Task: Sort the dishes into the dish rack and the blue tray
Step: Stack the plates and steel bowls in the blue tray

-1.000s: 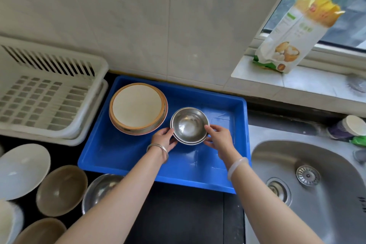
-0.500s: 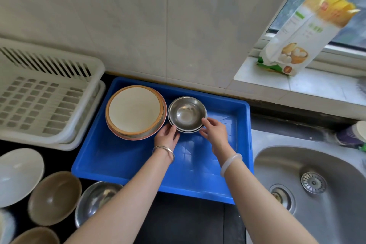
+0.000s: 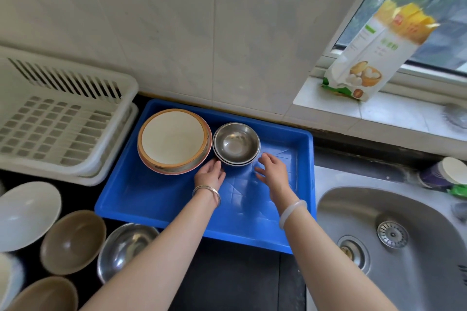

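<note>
Dishes are partly sorted: a stack of plates [image 3: 173, 140] and a nest of steel bowls [image 3: 236, 144] sit side by side along the back wall of the blue tray [image 3: 164, 199], touching or nearly so. The dish rack [image 3: 63, 131] to the left shows only its own slats in the part in view. Both hands are released and grasp nothing; the left hand [image 3: 209, 174] lies with relaxed fingers just at the near rim of the nest, contact unclear, and the right hand [image 3: 271, 171] hovers with spread fingers just beside it. By my reading the tray's share is well begun and the rack's not yet started. Waiting on the dark counter [image 3: 240, 280] are a white bowl [image 3: 27, 214], a brown bowl [image 3: 73, 242], a lone steel bowl [image 3: 126, 247] close against the tray's front rim, and a second brown bowl [image 3: 43, 295]. The tray's front and right floor is bare, giving open room; its raised walls, the rack's rim and the sink [image 3: 404, 272] just to the right are the edges to clear.
</note>
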Action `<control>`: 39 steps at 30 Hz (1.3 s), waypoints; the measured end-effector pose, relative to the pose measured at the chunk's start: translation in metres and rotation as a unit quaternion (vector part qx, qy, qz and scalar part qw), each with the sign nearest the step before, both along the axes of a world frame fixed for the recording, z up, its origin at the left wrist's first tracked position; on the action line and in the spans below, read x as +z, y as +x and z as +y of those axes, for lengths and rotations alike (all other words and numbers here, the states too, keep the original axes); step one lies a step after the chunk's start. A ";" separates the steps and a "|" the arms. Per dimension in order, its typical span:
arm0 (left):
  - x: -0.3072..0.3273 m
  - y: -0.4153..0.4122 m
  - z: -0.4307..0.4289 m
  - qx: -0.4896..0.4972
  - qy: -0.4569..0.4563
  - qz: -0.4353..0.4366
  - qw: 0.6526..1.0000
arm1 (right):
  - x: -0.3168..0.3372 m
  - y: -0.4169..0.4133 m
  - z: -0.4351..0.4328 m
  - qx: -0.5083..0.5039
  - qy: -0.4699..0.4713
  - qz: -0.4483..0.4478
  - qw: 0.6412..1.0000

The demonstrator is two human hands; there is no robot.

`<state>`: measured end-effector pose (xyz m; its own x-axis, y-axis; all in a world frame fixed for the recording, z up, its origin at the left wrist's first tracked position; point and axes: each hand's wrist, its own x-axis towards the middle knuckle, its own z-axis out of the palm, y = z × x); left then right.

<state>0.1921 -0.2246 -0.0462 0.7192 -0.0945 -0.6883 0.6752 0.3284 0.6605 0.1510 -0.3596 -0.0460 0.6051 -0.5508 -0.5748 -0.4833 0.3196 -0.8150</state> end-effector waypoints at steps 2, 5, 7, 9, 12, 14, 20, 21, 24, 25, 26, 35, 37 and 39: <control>0.006 -0.011 0.011 -0.021 0.024 -0.012 0.999 | 0.010 -0.012 0.002 0.011 -0.029 0.004 1.000; 0.019 -0.031 0.034 -0.058 0.064 -0.038 0.996 | 0.029 -0.034 0.015 0.052 -0.048 -0.011 0.997; 0.029 -0.047 0.053 -0.075 0.096 -0.060 0.991 | 0.042 -0.049 0.033 0.086 -0.052 -0.022 0.995; 0.037 -0.065 0.076 -0.088 0.139 -0.091 0.982 | 0.051 -0.065 0.057 0.130 -0.057 -0.028 0.989; 0.041 -0.095 0.116 -0.091 0.202 -0.130 0.966 | 0.051 -0.088 0.098 0.219 -0.055 -0.020 0.974; 0.041 -0.116 0.143 -0.085 0.235 -0.127 0.960 | 0.042 -0.101 0.125 0.279 -0.060 0.004 0.958; 0.030 -0.178 0.218 -0.051 0.355 -0.122 0.925 | 0.005 -0.115 0.188 0.402 -0.118 0.083 0.904; 0.027 -0.186 0.228 -0.041 0.385 -0.115 0.915 | 0.003 -0.112 0.195 0.413 -0.129 0.089 0.897; 0.020 -0.207 0.251 -0.017 0.465 -0.110 0.878 | -0.002 -0.100 0.212 0.429 -0.155 0.099 0.884; 0.018 -0.212 0.256 -0.006 0.490 -0.120 0.864 | -0.003 -0.096 0.217 0.425 -0.156 0.100 0.886; 0.016 -0.217 0.261 0.003 0.515 -0.131 0.847 | -0.004 -0.092 0.221 0.415 -0.151 0.099 0.892; -0.004 -0.231 0.280 0.114 0.391 -0.020 0.913 | 0.008 -0.094 0.223 0.302 -0.094 0.062 0.947; -0.007 -0.230 0.282 0.106 0.377 -0.011 0.920 | 0.017 -0.101 0.219 0.290 -0.085 0.053 0.952; -0.009 -0.229 0.281 0.091 0.361 -0.007 0.928 | 0.027 -0.109 0.215 0.289 -0.089 0.037 0.952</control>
